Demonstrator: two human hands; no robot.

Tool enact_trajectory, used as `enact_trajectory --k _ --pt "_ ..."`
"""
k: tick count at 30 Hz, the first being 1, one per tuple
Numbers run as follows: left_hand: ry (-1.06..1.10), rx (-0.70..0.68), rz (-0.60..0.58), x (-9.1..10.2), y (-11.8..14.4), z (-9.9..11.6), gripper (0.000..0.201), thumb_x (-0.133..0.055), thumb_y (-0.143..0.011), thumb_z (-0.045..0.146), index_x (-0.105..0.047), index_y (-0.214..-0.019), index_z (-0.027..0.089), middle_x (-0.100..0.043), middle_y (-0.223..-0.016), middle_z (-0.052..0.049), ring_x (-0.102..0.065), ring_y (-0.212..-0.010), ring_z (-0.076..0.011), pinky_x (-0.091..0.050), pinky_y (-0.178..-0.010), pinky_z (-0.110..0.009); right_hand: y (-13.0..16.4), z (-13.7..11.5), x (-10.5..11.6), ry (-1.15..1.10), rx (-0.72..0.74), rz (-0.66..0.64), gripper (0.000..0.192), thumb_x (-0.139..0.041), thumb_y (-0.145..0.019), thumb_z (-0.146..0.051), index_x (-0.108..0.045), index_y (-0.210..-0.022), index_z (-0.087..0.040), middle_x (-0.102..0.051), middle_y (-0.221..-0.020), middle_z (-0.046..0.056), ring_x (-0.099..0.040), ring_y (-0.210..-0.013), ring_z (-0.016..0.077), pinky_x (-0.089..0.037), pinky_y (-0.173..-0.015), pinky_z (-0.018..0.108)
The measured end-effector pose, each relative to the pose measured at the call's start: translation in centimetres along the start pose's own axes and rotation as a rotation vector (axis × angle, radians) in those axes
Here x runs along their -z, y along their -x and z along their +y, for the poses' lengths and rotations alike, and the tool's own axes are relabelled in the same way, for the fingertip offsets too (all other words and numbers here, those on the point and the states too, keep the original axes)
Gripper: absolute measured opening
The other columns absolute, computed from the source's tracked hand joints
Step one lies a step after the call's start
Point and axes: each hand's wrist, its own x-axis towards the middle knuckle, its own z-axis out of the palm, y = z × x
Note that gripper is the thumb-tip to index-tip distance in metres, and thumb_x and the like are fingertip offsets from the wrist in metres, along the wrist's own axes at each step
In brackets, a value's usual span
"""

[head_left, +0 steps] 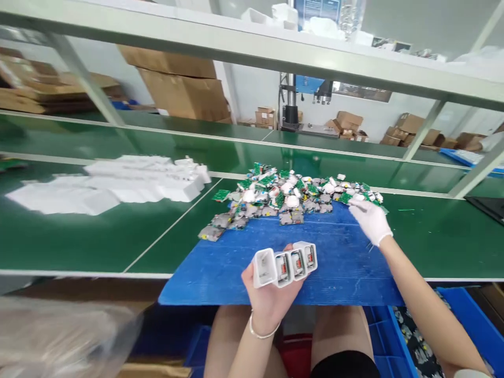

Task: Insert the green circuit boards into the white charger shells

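Note:
My bare left hand (271, 299) is wrapped round a row of several white plastic housings (264, 268), held side by side above the blue mat with their open ends towards me. Three of them show electronic parts with orange-red pieces inside; in the leftmost one I see no such part. Out to the right, my right hand (370, 220) wears a white glove and reaches to the right end of a pile of circuit boards (291, 194). Its fingertips are close together among the boards, and what they pinch, if anything, is hidden.
Blurred stacks of white housings (129, 181) lie on the green bench to the left. The blue mat (220, 268) overhangs the bench's front edge. A shelf beam (252, 44) crosses overhead. Blue bins (468, 315) sit low at the right; a drill press (291, 105) stands behind.

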Motion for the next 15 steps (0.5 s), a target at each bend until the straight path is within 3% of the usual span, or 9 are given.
enact_trajectory --k 3,4,9,15 --pt "-0.014 -0.02 0.005 0.4 -0.2 0.0 0.029 -0.065 -0.06 0.052 -0.064 -0.064 0.023 -0.071 -0.089 -0.002 -0.062 -0.097 -0.0316 -0.047 -0.086 -0.049 -3.9 5.5 4.2 0.167 -0.186 0.112 0.058 -0.071 -0.068 -0.035 -0.062 -0.122 -0.014 -0.061 -0.12 0.015 -0.053 -0.115 0.0366 -0.039 -0.101 0.047" --pt "-0.022 -0.023 0.006 0.5 -0.3 -0.1 0.029 -0.065 -0.06 0.052 -0.065 -0.063 0.024 -0.071 -0.09 -0.002 -0.061 -0.098 -0.0319 -0.048 -0.086 -0.049 -4.9 7.1 5.1 0.189 -0.206 0.11 0.062 -0.073 -0.066 -0.036 -0.061 -0.123 -0.014 -0.061 -0.12 0.015 -0.053 -0.115 0.0372 -0.039 -0.101 0.047" --pt "-0.058 -0.024 0.012 1.1 -0.5 0.0 0.029 -0.064 -0.06 0.052 -0.066 -0.065 0.024 -0.072 -0.088 -0.003 -0.061 -0.103 -0.0326 -0.047 -0.089 -0.049 -7.3 12.4 6.4 0.169 -0.203 -0.007 0.054 -0.079 -0.057 -0.03 -0.069 -0.107 -0.015 -0.069 -0.106 0.009 -0.063 -0.1 0.0255 -0.046 -0.092 0.031" --pt "-0.054 -0.026 0.029 0.8 -0.3 0.1 0.029 -0.066 -0.058 0.051 -0.066 -0.064 0.023 -0.072 -0.091 -0.003 -0.061 -0.101 -0.033 -0.048 -0.089 -0.05 -7.7 14.0 6.6 0.157 -0.235 0.048 0.038 -0.071 -0.066 -0.037 -0.072 -0.095 -0.012 -0.072 -0.087 0.008 -0.067 -0.087 0.021 -0.051 -0.082 0.024"
